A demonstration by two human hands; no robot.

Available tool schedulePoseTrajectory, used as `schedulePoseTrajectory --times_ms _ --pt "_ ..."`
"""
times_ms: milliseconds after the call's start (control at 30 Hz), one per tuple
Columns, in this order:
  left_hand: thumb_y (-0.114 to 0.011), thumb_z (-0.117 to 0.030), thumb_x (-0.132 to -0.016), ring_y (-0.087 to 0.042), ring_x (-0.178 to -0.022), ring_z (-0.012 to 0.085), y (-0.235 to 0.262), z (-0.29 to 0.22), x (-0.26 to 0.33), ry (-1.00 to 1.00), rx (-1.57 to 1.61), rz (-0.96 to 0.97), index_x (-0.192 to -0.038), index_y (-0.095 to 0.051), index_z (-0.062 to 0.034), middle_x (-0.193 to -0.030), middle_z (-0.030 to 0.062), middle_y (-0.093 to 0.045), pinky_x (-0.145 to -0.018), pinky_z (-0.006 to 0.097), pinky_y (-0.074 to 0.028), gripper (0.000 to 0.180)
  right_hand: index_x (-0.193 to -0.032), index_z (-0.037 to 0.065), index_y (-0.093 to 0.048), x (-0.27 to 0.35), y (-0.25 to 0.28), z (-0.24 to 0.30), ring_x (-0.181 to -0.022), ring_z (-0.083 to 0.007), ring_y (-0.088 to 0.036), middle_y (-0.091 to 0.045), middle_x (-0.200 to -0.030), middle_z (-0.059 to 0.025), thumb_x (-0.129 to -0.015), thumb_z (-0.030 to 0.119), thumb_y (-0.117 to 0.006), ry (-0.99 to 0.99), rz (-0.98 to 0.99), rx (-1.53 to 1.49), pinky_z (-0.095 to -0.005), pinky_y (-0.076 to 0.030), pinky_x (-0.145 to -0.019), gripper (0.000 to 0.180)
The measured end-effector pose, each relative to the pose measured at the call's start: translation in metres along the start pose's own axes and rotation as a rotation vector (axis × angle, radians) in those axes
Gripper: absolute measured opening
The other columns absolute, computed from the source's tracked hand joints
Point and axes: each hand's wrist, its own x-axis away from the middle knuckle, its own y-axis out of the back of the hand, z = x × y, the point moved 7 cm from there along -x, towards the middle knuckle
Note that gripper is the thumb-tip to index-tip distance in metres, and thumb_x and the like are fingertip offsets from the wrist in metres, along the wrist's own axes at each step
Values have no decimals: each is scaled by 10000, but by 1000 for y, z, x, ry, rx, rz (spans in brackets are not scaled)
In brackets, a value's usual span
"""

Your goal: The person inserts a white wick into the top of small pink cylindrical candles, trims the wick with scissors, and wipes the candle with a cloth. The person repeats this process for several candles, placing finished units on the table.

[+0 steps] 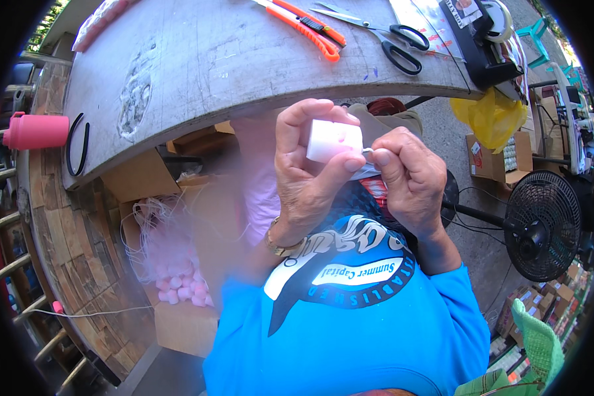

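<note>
My left hand [307,165] is closed round a short white and pale pink cylinder [333,142] that looks like a candle, holding it sideways between fingers and thumb. At its right end, my right hand [412,171] pinches a thin pale wick [367,150] between thumb and forefinger. The rest of the wick is hidden by the fingers. Both hands are raised in front of my blue shirt, just past the near edge of the grey table [211,72].
An orange cutter knife [303,26], black-handled scissors [383,36] and a black tape dispenser [485,46] lie on the table. A pink tumbler [38,131] is at left. Below, a cardboard box [185,330] holds small pink cylinders [183,290] and white strings. A black fan [544,224] stands right.
</note>
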Motion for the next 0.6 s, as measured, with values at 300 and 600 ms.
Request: schedulePoseTrajectory --times_ms 300,600 --pt "-794 -196 -777 -569 -1040 176 -2 -3 -1 -17 -94 28 -1302 -412 -74 -1093 104 -582 -928 314 -477 660 -854 -19 -604 -3 -6 -5 -636 -188 -589 -591 -750 -96 -909 69 -609 -68 78 -94 -304 -447 -557 104" --pt "-838 -82 -714 -553 -1089 167 -15 -9 2 -103 -449 145 -1273 -470 -57 -1146 105 -579 -946 297 -470 670 -1055 -24 -588 12 -18 -31 -908 -108 -594 -612 -973 -61 -959 100 -570 -287 83 -682 -257 -489 -800 158"
